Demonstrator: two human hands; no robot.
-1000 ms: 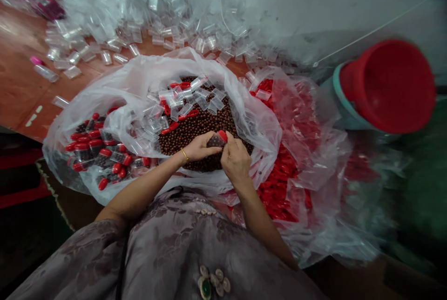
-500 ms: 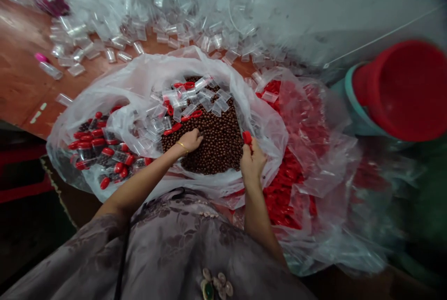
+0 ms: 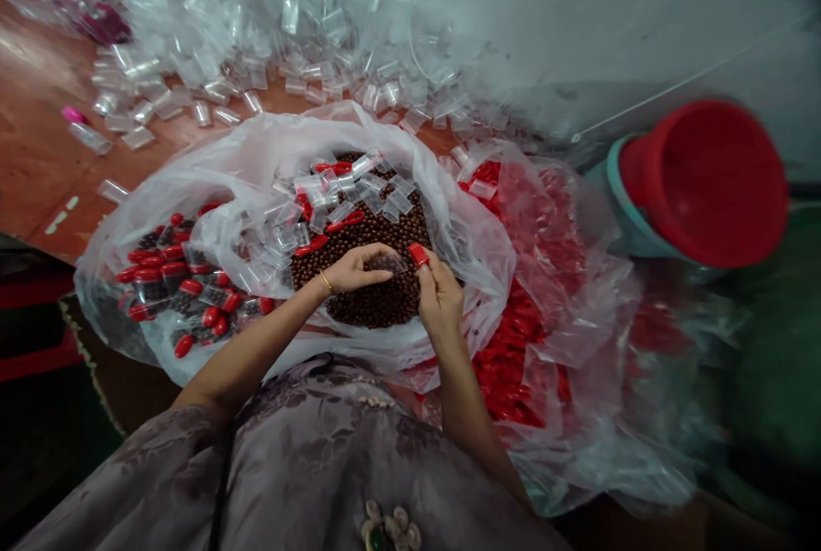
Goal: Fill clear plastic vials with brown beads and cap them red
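Over a heap of small round brown balls [image 3: 372,307], my left hand [image 3: 351,269] is closed round a clear plastic tube [image 3: 392,263], partly hidden by the fingers. My right hand [image 3: 441,293] pinches a red plastic cap [image 3: 419,255] just right of the tube, with a small gap between. The balls lie in a white plastic bag [image 3: 471,247]. On top of them, beyond my left hand, are loose clear tubes [image 3: 370,185] and several red caps [image 3: 345,222]. Left of my left forearm, filled red-capped tubes [image 3: 191,287] lie inside the plastic.
Clear tubes [image 3: 218,91] are piled along the back of the orange-brown table [image 3: 32,140]. A clear bag of red caps [image 3: 513,363] lies to the right. Beyond it a red bucket [image 3: 711,183] rests in a pale blue one [image 3: 616,192].
My left hand has risen from the balls and moved right, and a clear tube now shows in it. My right hand has brought the red cap left, close to the tube.
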